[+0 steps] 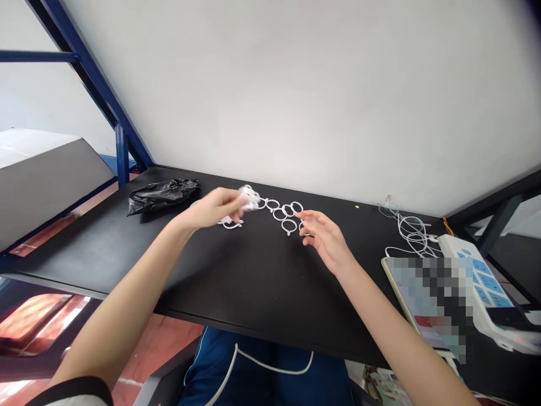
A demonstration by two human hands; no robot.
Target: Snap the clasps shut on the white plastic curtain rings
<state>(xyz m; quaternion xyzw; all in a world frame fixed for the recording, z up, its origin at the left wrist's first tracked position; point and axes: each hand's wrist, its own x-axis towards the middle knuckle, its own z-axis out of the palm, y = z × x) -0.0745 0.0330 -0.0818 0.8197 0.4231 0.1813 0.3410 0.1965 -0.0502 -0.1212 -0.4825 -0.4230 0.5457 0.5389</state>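
Note:
My left hand (223, 205) is over the middle of the black table, slightly blurred, its fingers closed on a clump of small white plastic pieces (251, 197). Beneath and beside that hand are more white rings (232, 225), partly covered by it. To the right, several white plastic rings (289, 226) with small tabs lie in a loose cluster. My right hand (324, 237) is at the right edge of this cluster, its fingers bent and apart. One ring is partly hidden behind its fingertips; whether they touch it is unclear.
A crumpled black plastic bag (163, 196) lies at the table's back left. On the right are a tangled white cable (414, 232), a tablet (416, 299) with a blurred-out screen and a white power strip (482, 276). A white wall (304, 101) stands behind the table (253, 282).

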